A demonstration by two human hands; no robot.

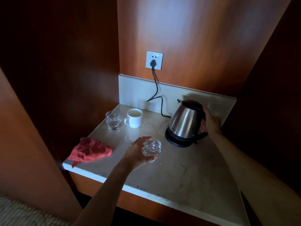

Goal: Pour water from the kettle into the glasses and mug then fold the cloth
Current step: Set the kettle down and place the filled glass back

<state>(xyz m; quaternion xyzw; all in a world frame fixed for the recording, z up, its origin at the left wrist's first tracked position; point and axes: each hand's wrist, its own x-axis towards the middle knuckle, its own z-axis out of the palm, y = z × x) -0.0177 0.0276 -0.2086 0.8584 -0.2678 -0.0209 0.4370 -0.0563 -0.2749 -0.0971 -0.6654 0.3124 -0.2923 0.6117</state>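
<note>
A steel kettle (pixel 184 121) with a black lid stands on its black base at the right of the marble counter (pixel 187 175). My right hand (pixel 211 121) grips its black handle. My left hand (pixel 138 152) holds a clear glass (pixel 151 148) with water in it near the counter's middle. A second glass (pixel 112 120) with water stands at the back left, beside a white mug (pixel 134 117) that holds liquid. A crumpled red cloth (pixel 90 150) lies at the counter's left edge.
A black cord (pixel 157 93) runs from the kettle base up to a white wall socket (pixel 154 60). Wood panels close in the counter at the back and both sides. The counter's front edge drops to a carpeted floor (pixel 19 212).
</note>
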